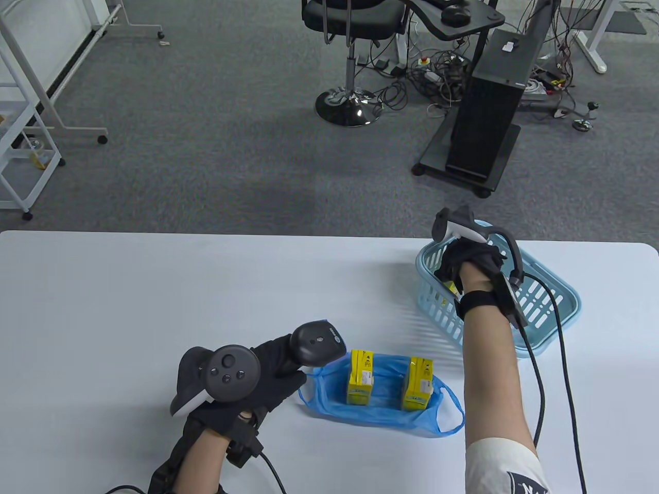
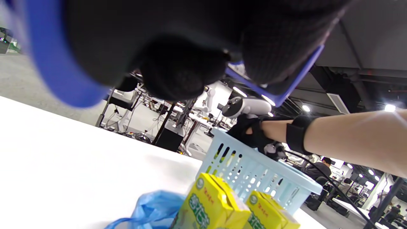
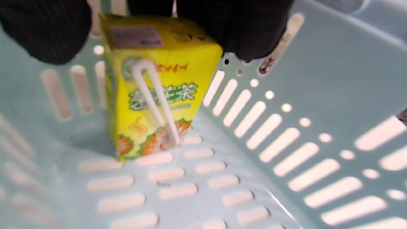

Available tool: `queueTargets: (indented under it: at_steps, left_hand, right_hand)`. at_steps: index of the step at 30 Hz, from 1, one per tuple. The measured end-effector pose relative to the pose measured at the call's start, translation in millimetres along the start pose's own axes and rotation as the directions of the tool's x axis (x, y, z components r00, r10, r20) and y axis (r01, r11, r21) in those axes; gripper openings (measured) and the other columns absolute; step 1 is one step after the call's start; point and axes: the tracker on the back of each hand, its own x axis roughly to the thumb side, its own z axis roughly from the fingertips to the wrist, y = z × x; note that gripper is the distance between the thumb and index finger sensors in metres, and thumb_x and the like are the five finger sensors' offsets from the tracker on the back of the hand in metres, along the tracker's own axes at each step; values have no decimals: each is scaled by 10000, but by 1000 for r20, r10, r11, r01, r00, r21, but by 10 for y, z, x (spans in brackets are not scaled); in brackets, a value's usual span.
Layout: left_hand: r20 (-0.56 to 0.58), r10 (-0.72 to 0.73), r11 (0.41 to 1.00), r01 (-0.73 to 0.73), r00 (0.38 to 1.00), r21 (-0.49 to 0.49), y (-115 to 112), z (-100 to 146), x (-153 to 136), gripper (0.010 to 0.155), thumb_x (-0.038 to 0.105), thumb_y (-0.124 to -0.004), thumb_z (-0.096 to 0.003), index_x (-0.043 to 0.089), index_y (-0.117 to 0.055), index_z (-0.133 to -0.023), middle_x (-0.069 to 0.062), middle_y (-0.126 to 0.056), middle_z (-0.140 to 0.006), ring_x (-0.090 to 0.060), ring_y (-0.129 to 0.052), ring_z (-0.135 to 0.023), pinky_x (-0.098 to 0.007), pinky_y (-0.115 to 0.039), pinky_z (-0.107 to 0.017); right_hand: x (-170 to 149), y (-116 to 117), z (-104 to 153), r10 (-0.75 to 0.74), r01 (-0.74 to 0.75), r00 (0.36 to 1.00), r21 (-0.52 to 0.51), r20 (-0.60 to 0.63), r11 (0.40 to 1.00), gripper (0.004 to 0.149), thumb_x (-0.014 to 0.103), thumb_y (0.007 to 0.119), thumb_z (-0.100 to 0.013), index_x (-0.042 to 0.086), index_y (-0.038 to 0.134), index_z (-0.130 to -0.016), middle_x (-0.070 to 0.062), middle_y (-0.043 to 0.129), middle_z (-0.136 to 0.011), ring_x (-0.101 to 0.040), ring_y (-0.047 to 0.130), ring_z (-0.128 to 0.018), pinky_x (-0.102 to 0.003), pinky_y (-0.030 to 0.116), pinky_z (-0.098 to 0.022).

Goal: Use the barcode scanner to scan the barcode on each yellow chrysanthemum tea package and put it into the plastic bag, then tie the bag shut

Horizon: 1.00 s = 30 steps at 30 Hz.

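Note:
My left hand [image 1: 280, 373] grips a black barcode scanner [image 1: 316, 346] at the table's front, just left of the blue plastic bag [image 1: 383, 406]. Two yellow tea packages [image 1: 360, 383] [image 1: 418, 383] stand upright on the open bag; the left wrist view shows them [image 2: 210, 208] [image 2: 270, 213] close below. My right hand [image 1: 455, 262] reaches down into the light blue basket [image 1: 548, 303]. In the right wrist view its fingers [image 3: 251, 31] pinch the top of a third yellow package [image 3: 155, 92], which stands slightly tilted at the basket floor [image 3: 197, 187] with its straw facing the camera.
The basket sits at the table's right rear, near the far edge. Black cables [image 1: 538, 381] trail from my right wrist across the table's right side. Beyond the table are an office chair [image 1: 350, 56] and a black computer tower [image 1: 494, 108] on grey carpet.

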Motion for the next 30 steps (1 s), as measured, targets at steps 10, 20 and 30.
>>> queueTargets:
  at_steps: [10, 20, 30]
  left_hand:
    - [6, 1, 1000, -1, 1000, 8, 29, 16, 16, 603, 483, -880, -484, 226, -718, -1004, -31, -937, -813, -162, -1068, -538, -406, -898, -424]
    - [35, 1, 1000, -2, 999, 18, 64, 34, 72, 601, 483, -880, -486, 228, -718, -1005, -30, -936, -815, -161, -1067, -541, -406, -898, -425]
    - [79, -29, 999, 27, 996, 31, 92, 59, 233, 599, 482, -879, -488, 232, -716, -1007, -29, -935, -817, -161, -1066, -543, -407, -897, -427]
  right_hand:
    - [-39, -7, 71, -50, 49, 999, -104, -2, 993, 655, 448, 860, -293, 179, 673, -860, -160, 482, -1030, -357, 774, -876, -484, 794, -607]
    - [-380, -525, 524, -176, 171, 984, -226, -4, 959, 636, 435, 874, -295, 188, 690, -852, -140, 499, -1029, -355, 756, -878, -505, 775, -615]
    - [-587, -809, 1074, -181, 201, 979, -347, 89, 916, 629, 422, 869, -308, 193, 692, -867, -131, 500, -1042, -353, 743, -896, -516, 755, -632]
